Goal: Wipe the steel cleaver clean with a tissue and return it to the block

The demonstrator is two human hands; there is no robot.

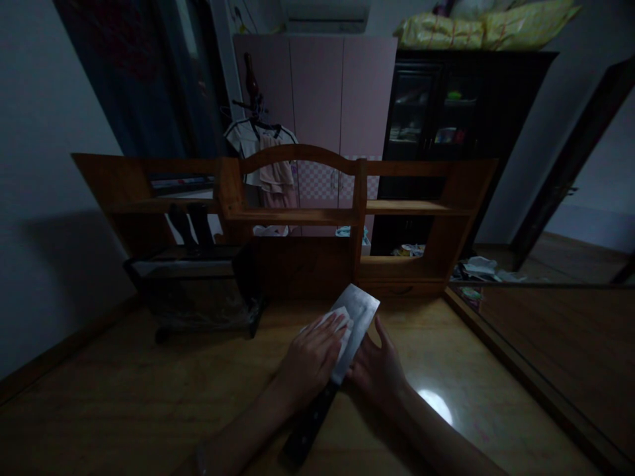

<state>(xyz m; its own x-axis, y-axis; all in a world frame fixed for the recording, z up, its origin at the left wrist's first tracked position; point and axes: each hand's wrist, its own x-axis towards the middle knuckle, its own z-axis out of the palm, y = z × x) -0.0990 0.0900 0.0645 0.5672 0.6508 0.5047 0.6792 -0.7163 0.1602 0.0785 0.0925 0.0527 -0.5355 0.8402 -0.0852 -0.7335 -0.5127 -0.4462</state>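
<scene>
black handle of a knife is found nearest the camera, its end toward the lower edge of the view. the broad metal blade points up and away, slanting to the right, above the wooden counter; whether any part of the knife rests on that surface cannot be determined.

left hand: closed over a white cloth, possibly tissue, which is pressed against the face of the blade, fingers together. right hand: at the right edge of the blade, thumb raised and apart from the fingers; fingertips partly hidden, so the firmness of any grip cannot be confirmed.

left of the hands, a dark rack with a see-through front stands on the counter; two black handles project from its top. a wooden shelf unit spans the rear. a round patch of reflected light is noted beside the right forearm.

background: clothes on a stand, a pink wardrobe, and a black cabinet bearing yellow bags. lighting is dim.
</scene>
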